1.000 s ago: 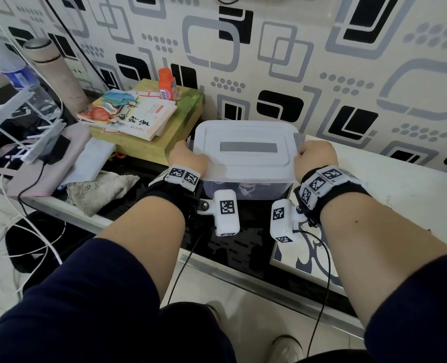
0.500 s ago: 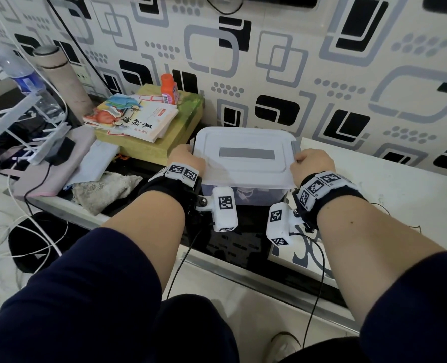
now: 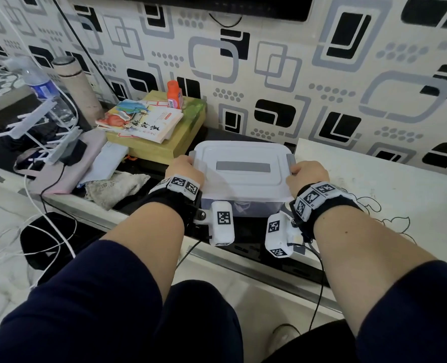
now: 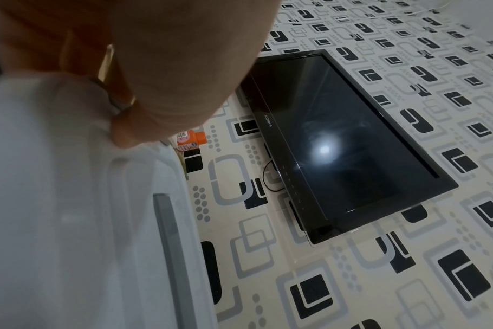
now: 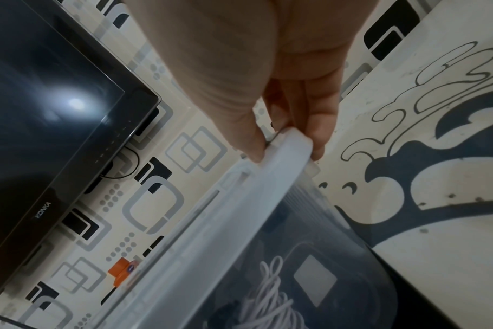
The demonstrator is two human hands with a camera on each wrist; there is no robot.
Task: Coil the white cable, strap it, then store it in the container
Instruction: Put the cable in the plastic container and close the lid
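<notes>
A clear plastic container (image 3: 243, 206) with a white lid (image 3: 240, 153) stands on the dark shelf against the patterned wall. My left hand (image 3: 184, 167) grips the lid's left edge (image 4: 71, 138), and my right hand (image 3: 304, 172) grips its right edge. In the right wrist view the thumb and fingers (image 5: 321, 124) pinch the lid rim (image 5: 289, 144). The coiled white cable (image 5: 267, 296) lies inside the container, seen through its clear wall.
A yellow-green box (image 3: 170, 142) with books (image 3: 141, 121) and an orange bottle (image 3: 174, 96) stands left of the container. Cloths, a rack, bottles and loose white cables (image 3: 41, 231) lie farther left. A white patterned surface (image 3: 387, 192) is to the right. A black TV (image 4: 338, 142) hangs above.
Both hands have stayed on the lid's two sides. The view has tilted, so the container sits lower in frame. The lid looks settled flat on the container.
</notes>
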